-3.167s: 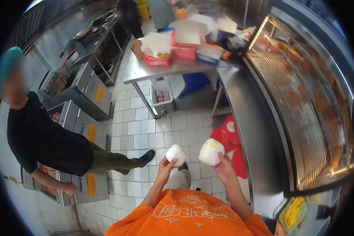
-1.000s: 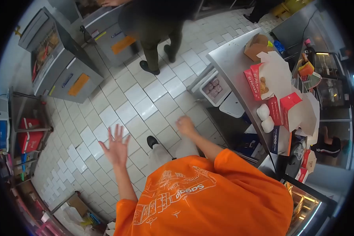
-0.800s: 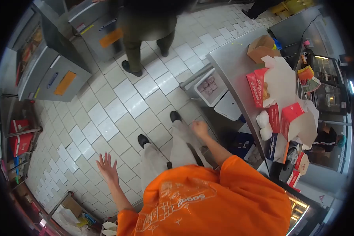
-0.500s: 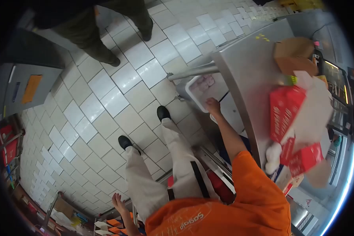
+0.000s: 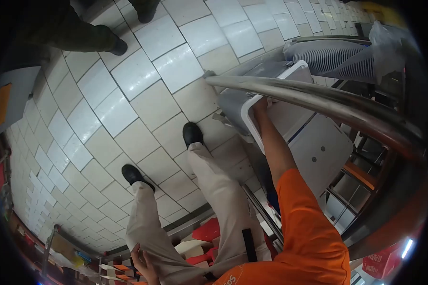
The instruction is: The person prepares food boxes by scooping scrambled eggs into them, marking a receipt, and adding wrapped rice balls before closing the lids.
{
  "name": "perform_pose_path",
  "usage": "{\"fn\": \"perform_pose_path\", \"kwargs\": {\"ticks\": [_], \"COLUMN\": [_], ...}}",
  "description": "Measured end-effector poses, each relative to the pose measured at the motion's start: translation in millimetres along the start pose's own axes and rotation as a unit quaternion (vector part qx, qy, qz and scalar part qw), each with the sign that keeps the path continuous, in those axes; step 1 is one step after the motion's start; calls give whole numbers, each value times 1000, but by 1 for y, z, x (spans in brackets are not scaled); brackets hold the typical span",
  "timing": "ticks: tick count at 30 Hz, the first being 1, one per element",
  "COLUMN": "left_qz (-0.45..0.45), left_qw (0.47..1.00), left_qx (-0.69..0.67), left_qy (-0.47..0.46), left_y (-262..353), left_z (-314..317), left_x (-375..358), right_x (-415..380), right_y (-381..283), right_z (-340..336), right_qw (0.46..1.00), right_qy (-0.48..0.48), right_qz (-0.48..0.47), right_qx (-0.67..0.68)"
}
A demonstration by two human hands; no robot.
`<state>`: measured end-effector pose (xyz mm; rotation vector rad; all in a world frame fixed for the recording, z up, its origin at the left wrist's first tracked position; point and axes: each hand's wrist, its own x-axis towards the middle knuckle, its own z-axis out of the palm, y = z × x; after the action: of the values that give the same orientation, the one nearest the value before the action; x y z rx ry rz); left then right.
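Note:
My right hand (image 5: 260, 105) reaches down into a white plastic bin (image 5: 248, 124) under the counter, below a metal rail (image 5: 314, 97). Its fingers are mostly hidden inside, and only a little of something pale shows beside them. Right of my forearm lies a flat white panel (image 5: 318, 151) with two dark round spots. My left hand (image 5: 141, 260) hangs low by my left thigh, fingers extended and holding nothing.
Another person's dark shoe (image 5: 113, 40) stands on the tiled floor (image 5: 142, 97) at upper left. Ribbed plastic stacks (image 5: 337, 58) in a clear bag lie behind the bin. Red and white cartons (image 5: 207, 230) fill a low shelf beside my legs. A grey cabinet (image 5: 16, 95) is at left.
My view has tipped down and closer to the bin; the countertop with its red packages has mostly left the frame. My right hand has gone from the bin's rim to deeper inside.

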<state>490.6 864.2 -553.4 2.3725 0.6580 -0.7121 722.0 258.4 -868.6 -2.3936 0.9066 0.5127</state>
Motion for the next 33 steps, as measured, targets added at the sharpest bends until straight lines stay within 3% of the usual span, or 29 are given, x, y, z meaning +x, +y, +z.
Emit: {"fn": "perform_pose_path", "kwargs": {"ticks": [4, 6, 8, 9, 10, 12, 16, 18, 21, 23, 25, 26, 27, 28, 29, 30, 32, 33], "left_qz": [46, -46, -52, -58, -56, -18, 5, 37, 40, 30, 32, 30, 28, 28, 29, 27, -79, -82], "left_qw": [998, 998, 997, 994, 994, 986, 966, 950, 903, 863, 809, 772, 771, 748, 724, 723, 719, 738], "left_qx": [47, -7, -43, -82, -81, -154, -244, -298, -404, -456, -508, -542, -544, -568, -591, -592, -607, -596], "left_qy": [-19, -47, -47, -44, -45, -64, -80, -81, -143, -217, -295, -331, -331, -343, -355, -356, -328, -306], "left_y": [20, 29, 36, 38, 40, 45, 88, 108, 169, 209, 239, 250, 258, 264, 267, 265, 249, 235], "left_z": [11, 14, 20, 24, 30, 46, 85, 106, 127, 143, 171, 184, 191, 197, 198, 191, 167, 163], "left_x": [7, 13, 18, 23, 29, 43, 89, 114, 142, 142, 131, 122, 113, 103, 97, 98, 111, 118], "right_x": [2, 5, 9, 14, 20, 25, 11, -4, -60, -121, -187, -219, -252, -282, -301, -297, -269, -237], "right_y": [-4, -3, -3, 9, 23, 44, 19, 1, -29, -49, -72, -107, -131, -105, -134, -129, -111, -104], "right_z": [6, 11, 17, 30, 36, 30, 5, 3, -54, -73, -93, -100, -103, -91, -94, -100, -120, -128], "right_qw": [999, 998, 997, 994, 994, 955, 984, 876, 838, 838, 816, 821, 825, 916, 883, 884, 919, 924], "right_qy": [35, 52, 68, 82, 84, 24, 38, 49, 12, 189, 192, 150, 107, -5, -86, -85, -25, 69], "right_qz": [2, 7, 14, 15, 16, 17, 75, 171, 248, 149, 89, 84, 80, 46, -56, -55, -65, 34], "right_qx": [-25, -32, -33, 73, 74, 295, 157, 449, 485, 490, 539, 545, 550, 400, 457, 456, 387, 375]}}
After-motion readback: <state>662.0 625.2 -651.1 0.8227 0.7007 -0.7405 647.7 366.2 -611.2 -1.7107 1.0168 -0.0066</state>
